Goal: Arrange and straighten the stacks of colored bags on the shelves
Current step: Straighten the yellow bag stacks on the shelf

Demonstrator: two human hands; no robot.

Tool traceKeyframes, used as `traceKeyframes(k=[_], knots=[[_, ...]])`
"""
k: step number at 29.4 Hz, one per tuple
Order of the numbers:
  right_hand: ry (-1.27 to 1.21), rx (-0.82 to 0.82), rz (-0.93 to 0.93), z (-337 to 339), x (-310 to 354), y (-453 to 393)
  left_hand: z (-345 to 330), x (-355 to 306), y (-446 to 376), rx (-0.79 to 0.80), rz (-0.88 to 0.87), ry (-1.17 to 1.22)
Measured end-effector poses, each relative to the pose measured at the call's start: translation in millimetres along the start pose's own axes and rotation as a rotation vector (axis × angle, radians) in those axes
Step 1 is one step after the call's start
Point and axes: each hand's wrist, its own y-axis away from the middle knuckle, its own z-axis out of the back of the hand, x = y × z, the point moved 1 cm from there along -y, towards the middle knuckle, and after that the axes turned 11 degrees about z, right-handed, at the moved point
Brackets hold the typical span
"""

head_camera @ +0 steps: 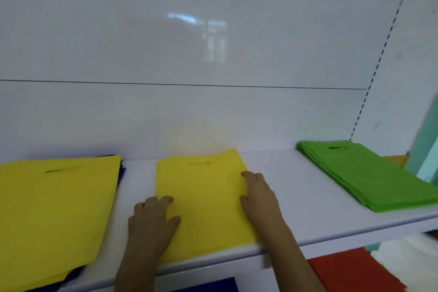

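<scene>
Both hands are laid on the small stack of flat yellow fabric bags [203, 201] at the middle of the white shelf [296, 197], close to its front edge. On the stack's left side the left hand [152, 220] is pressed flat, its grip released, fingers extended and only slightly bent over the fabric. Along the stack's right edge the right hand [259, 193] is rested, also released, with fingers stretched toward the shelf's back. A cut-out handle slot is seen near the stack's far end.

Toward the shelf's left end a larger stack of yellow fabric bags [54, 211] is spread over dark blue bags [122, 168], whose edges are shown at its right side and front corner. Near the right end a stack of green fabric bags [369, 175] is laid at an angle, well apart from the hands. Below the front edge, a red bag [350, 270] and a blue bag [213, 285] are partly seen on a lower level. A glossy white back panel [189, 42] is stood behind the shelf.
</scene>
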Motion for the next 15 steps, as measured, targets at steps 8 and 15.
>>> traceKeyframes(k=[8,15], knots=[[-0.006,-0.142,0.031,7,1,11,-12,6,3,-0.277,-0.033,0.392],[-0.068,-0.297,0.306,22,51,49,20,20,52,-0.464,-0.16,0.541]])
